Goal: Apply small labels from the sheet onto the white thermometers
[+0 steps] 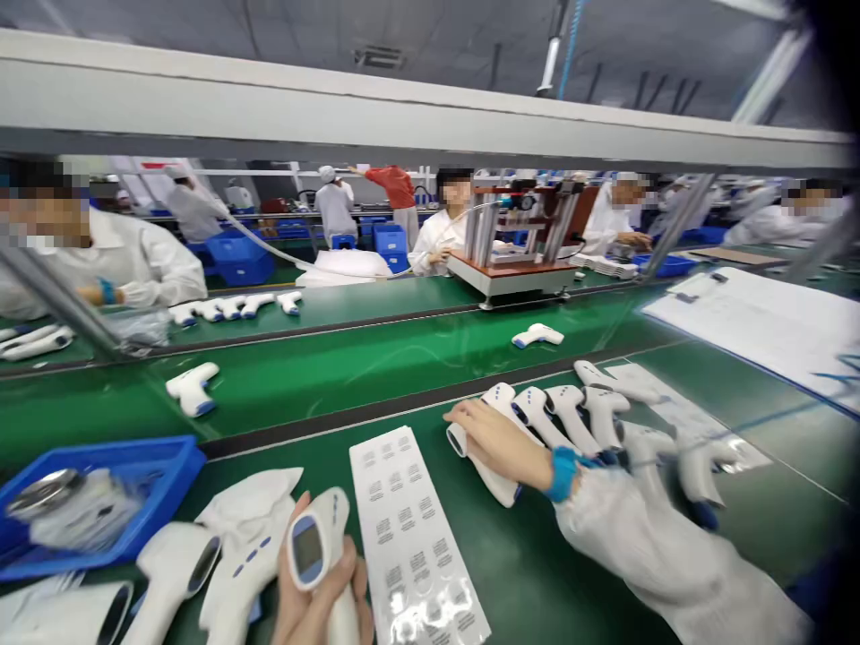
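My left hand (336, 582) is wrapped around a white infrared thermometer (328, 515), its small grey screen and blue trim facing me. To the right, my right hand (494, 436) reaches over another thermometer (495, 482) on the green bench, fingers closed over its body; the far side of that grip is hidden. Close beside it stands a row of several white thermometers (568, 417). A sheet of printed labels (413, 528) lies between my two hands. More thermometers (173, 564) rest left of my left hand, next to a white wrapper (252, 502).
A blue tray (167, 466) with bagged parts sits at left. Beyond runs a green conveyor belt (376, 358) carrying two thermometers. A clipboard with papers (766, 322) lies at right, a press fixture (514, 260) stands across, and a grey beam (403, 116) spans overhead. Co-workers sit opposite.
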Tool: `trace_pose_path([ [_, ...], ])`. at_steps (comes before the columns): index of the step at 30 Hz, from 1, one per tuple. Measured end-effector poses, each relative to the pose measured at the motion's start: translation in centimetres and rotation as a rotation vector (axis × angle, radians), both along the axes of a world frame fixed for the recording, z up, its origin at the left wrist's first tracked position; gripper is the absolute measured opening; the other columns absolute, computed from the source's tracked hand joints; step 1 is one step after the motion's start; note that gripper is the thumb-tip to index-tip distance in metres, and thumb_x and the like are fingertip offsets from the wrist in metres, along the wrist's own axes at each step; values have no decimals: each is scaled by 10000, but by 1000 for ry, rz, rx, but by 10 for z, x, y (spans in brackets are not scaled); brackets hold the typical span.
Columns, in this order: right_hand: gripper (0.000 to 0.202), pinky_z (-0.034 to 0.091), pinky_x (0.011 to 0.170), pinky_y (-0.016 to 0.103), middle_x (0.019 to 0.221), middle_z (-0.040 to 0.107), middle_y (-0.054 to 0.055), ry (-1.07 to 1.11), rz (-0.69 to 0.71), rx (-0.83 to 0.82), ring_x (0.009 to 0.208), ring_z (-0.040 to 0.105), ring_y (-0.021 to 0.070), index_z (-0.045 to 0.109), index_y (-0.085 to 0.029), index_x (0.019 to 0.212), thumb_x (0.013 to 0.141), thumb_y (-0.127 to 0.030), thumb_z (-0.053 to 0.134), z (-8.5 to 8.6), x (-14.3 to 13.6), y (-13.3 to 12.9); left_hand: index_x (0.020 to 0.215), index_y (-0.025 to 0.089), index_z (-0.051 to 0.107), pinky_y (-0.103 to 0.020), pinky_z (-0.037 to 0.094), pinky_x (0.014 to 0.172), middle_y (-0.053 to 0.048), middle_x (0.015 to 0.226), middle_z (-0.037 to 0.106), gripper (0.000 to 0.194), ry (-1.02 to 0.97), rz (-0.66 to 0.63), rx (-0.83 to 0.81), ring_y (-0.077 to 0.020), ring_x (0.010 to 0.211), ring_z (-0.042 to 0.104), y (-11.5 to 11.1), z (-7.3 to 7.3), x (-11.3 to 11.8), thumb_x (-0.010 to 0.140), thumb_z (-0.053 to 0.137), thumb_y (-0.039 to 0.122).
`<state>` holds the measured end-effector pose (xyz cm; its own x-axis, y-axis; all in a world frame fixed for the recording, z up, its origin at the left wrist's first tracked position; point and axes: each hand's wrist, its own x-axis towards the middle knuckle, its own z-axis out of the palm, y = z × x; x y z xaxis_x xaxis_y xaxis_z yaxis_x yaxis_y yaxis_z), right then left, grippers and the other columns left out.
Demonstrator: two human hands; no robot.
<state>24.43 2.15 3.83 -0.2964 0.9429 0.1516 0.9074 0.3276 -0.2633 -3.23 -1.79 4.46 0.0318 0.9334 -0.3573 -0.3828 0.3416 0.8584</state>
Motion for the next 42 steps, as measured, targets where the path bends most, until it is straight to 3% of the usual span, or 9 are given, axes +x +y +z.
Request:
trace_pose_path([
  [2,453,435,1044,448,1337,528,147,164,57,-51,1245,494,262,489,-180,1345,893,-154,515,-8,-29,-23,1478,374,201,-176,386,334,44,677,564,1005,10,-4,24,-145,510,545,2,3,12,664,775,238],
  [6,876,278,1156,561,1564,286,171,216,200,-235,1437,252,370,312,-192,1496,772,-486,709,-36,-73,-50,1481,377,144,-190,402,367,64,646,521,910,-56,-53,-48,-107,442,485,-1,-5,29,768,698,268],
  [10,737,213,1187,562,1574,265,169,186,137,-242,1458,212,338,315,-140,1494,868,-404,600,-50,-86,-38,1477,395,156,-202,426,429,31,807,561,808,-92,-126,-31,-62,445,448,-1,-20,40,843,653,329],
  [16,418,368,1138,503,1497,415,96,384,103,-194,1412,331,267,461,-230,1365,950,-274,466,-54,-78,-28,1510,334,136,-205,402,406,-79,1120,592,810,21,-144,56,-71,488,475,18,-30,45,856,613,353],
  [20,330,416,1088,523,1395,501,85,455,-15,-124,1331,424,287,523,-266,1253,926,-309,533,-60,-67,-28,1521,322,147,-219,429,435,-115,1221,586,810,43,-125,71,-110,552,554,21,-29,47,851,600,366],
  [28,149,513,922,478,1130,645,80,648,-236,-139,1059,610,281,679,-246,962,882,-339,594,-68,-56,-8,1520,337,110,-205,397,391,-86,1127,607,810,42,-273,11,-72,456,456,23,-21,44,867,588,386],
  [31,165,513,913,465,1086,671,70,732,-237,-151,1038,614,271,715,-247,903,881,-355,592,-68,-62,-2,1513,328,177,-197,404,380,-43,943,584,821,38,-341,-8,-89,487,432,24,-24,41,831,632,351],
  [35,179,510,898,450,1054,686,62,806,-199,-168,1015,613,259,731,-257,854,876,-377,601,-67,-68,8,1516,332,138,-195,390,361,46,671,468,815,87,-275,-19,-96,431,371,21,-29,42,850,601,398],
  [42,76,472,918,420,1001,653,55,755,-168,-242,995,602,235,712,-233,808,828,-272,650,-64,-68,24,1513,299,174,-200,401,376,-75,1000,618,781,110,-176,-4,-69,434,410,17,-28,48,855,581,403],
])
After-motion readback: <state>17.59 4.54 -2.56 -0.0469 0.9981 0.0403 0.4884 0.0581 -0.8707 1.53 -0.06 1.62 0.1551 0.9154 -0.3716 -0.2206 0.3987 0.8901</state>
